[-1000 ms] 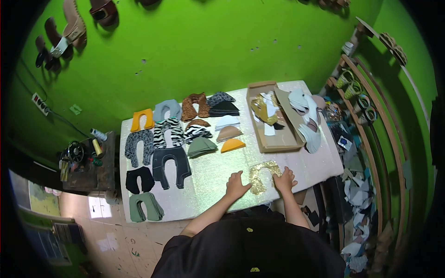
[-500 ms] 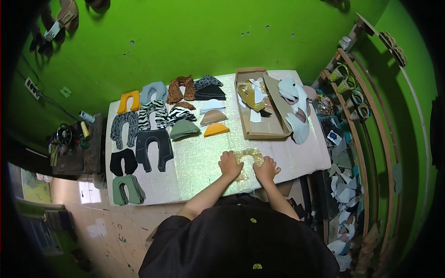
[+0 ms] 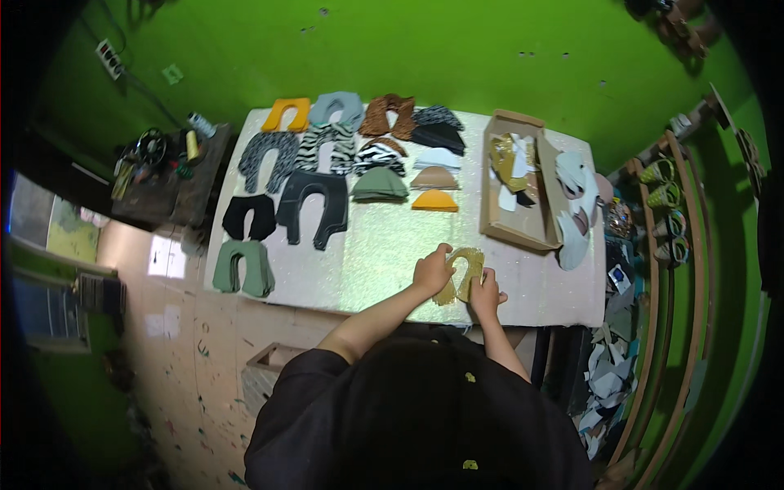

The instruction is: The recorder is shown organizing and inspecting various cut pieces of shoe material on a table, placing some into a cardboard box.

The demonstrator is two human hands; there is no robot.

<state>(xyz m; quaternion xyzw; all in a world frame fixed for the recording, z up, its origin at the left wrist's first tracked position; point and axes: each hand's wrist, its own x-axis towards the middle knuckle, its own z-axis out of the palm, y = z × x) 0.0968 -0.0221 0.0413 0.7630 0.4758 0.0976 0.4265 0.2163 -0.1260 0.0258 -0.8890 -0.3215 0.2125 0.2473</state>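
Note:
Near the front edge of the table (image 3: 371,287), a glittery gold U-shaped cut piece (image 3: 467,260) is between my two hands. My left hand (image 3: 434,271) grips its left side with the fingers bent around the edge. On the opposite side, my right hand (image 3: 485,294) pinches the other leg of the piece. The gold piece looks slightly curved, with its two legs close together; whether it is fully off the table I cannot tell. Closest to my left hand among the laid-out pieces is a stack of orange half-round pieces (image 3: 434,201).
Stacks of U-shaped pieces, among them green (image 3: 243,269), dark grey (image 3: 314,208) and zebra-striped (image 3: 328,147), cover the table's left. An open cardboard box (image 3: 523,233) with gold and white cutouts stands at right, white pieces (image 3: 573,237) beside it. A sewing machine (image 3: 151,147) sits far left.
The gold piece lay flat and spread under my hands; now both hands grip it and its legs are closer together. My view has shifted, so the table appears further right.

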